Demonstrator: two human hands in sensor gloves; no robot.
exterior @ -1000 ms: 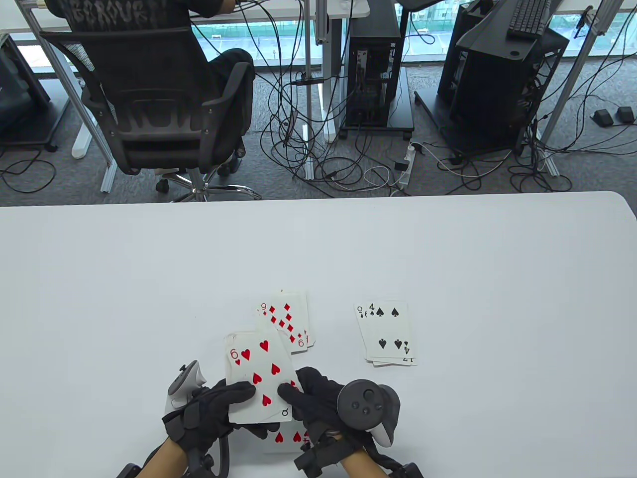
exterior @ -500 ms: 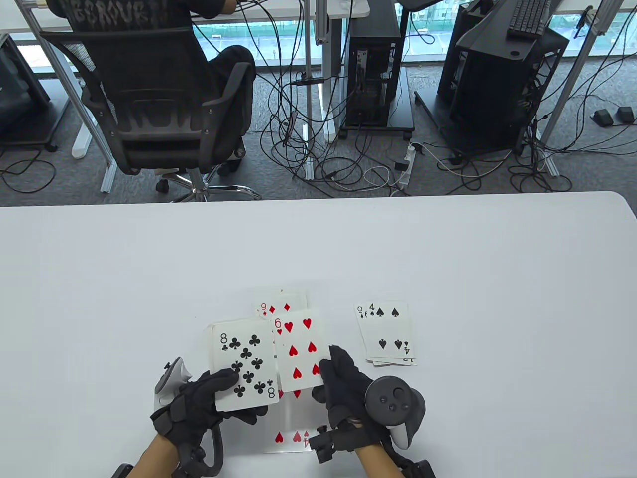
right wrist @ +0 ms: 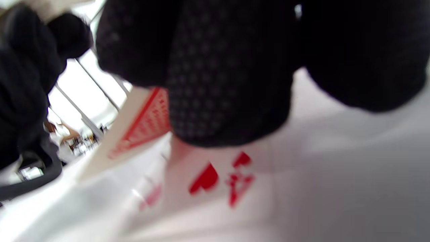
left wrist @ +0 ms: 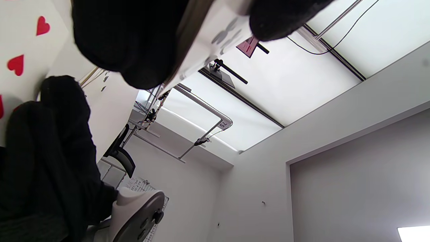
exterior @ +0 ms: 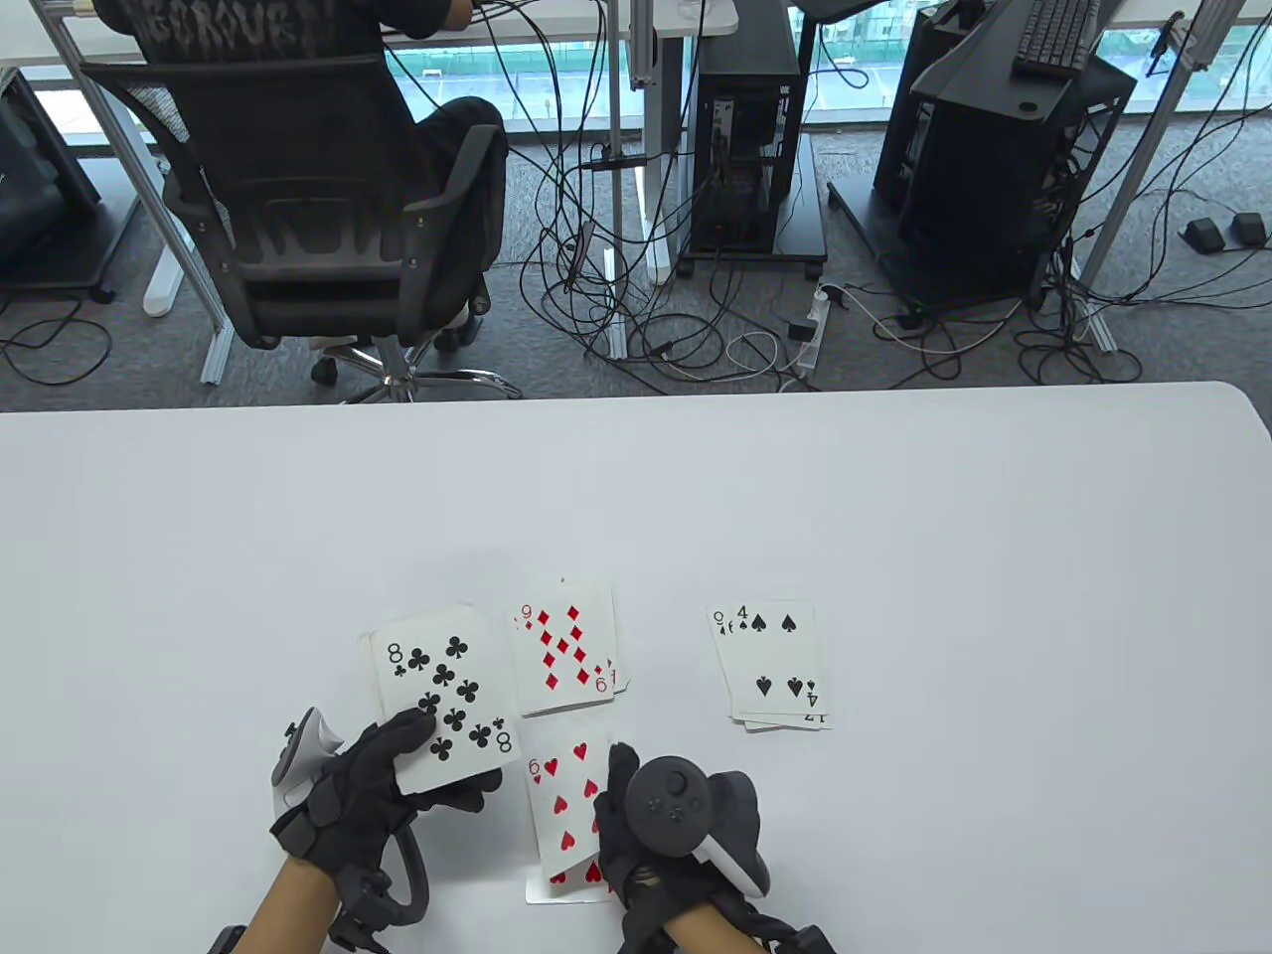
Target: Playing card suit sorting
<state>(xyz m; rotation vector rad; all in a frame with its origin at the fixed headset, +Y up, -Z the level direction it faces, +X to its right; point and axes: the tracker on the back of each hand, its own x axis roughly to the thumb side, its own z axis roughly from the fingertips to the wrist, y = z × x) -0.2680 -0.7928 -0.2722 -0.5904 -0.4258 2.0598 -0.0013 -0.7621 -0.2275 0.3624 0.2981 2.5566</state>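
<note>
On top of the held deck (exterior: 437,701), "8" of clubs.

8 on clubs card (exterior: 444,696), 9 on diamonds card (exterior: 562,646), 6 on hearts card (exterior: 562,800), 4 on spades card (exterior: 775,661), perhaps Q beneath

8 of clubs (exterior: 444,701): face up, top of a small stack held off the bench, tilted, left of diamonds pile.
9 of diamonds (exterior: 563,648): face up atop a pile, centre.
6 of hearts (exterior: 562,801): face up, tilted, over a heart card (exterior: 568,882) lying near the front edge.
4 of spades (exterior: 780,656): face up atop right pile, Q corner showing beneath.
</note>
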